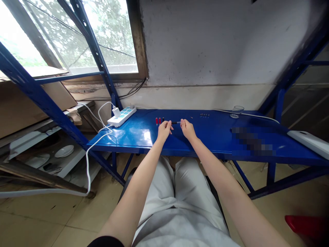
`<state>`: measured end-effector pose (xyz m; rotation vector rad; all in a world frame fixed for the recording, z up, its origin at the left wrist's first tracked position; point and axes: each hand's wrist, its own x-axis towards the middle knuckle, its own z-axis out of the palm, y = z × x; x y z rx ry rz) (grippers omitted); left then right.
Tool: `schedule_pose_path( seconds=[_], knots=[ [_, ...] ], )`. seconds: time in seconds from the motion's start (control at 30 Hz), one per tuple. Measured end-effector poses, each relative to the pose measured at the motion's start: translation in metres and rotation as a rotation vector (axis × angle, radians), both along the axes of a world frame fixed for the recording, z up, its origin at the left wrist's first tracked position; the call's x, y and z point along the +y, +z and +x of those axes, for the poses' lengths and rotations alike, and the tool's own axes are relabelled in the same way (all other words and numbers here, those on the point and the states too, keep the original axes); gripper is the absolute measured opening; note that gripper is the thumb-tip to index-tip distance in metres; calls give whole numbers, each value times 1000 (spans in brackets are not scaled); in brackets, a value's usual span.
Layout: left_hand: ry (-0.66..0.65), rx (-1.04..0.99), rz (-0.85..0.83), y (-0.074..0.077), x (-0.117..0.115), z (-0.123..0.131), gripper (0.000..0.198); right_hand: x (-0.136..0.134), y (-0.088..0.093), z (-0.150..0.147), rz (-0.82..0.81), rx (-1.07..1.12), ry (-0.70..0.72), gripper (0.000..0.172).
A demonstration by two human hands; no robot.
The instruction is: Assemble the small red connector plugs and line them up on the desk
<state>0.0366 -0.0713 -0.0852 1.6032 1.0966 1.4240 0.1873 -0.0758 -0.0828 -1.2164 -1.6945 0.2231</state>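
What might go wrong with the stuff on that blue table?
The pen-like stick between the left hand and right hand is thin, so it might slip and roll.

The tiny pieces in a row beyond the right hand might scatter if bumped.

The white cord hangs past the blue table's left end, so a snag might tug the power strip.

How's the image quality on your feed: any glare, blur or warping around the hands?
Head view: window partly washed out; white glare on the blue tabletop, left of the left hand; wide-angle stretching of the forearms. Head view: pen-like item between left and right hand too small for fine detail; pixelated patch hides something at right.
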Motion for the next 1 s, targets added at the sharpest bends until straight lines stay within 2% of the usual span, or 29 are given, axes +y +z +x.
schedule_pose_path(
  seconds=[0.33, 0.6, 0.8, 0.87, 1.0],
  knots=[
    [112, -51, 72, 1, 0, -3, 29, 5, -5, -1, -57, -29, 111, 25],
    [130, -58, 80, 0, 0, -2, 27, 2, -3, -2, -31, -163, 115, 25],
    [292, -114, 91, 3, -2, -6, 29, 4, -2, 2, -11, -99, 52, 32],
    [249, -90, 85, 3, -1, -5, 29, 4, -1, 3, 30, -43, 42, 34],
    [-13, 14, 67, -2, 2, -2, 29, 2, 1, 0, 128, -17, 96, 32]
  ],
)
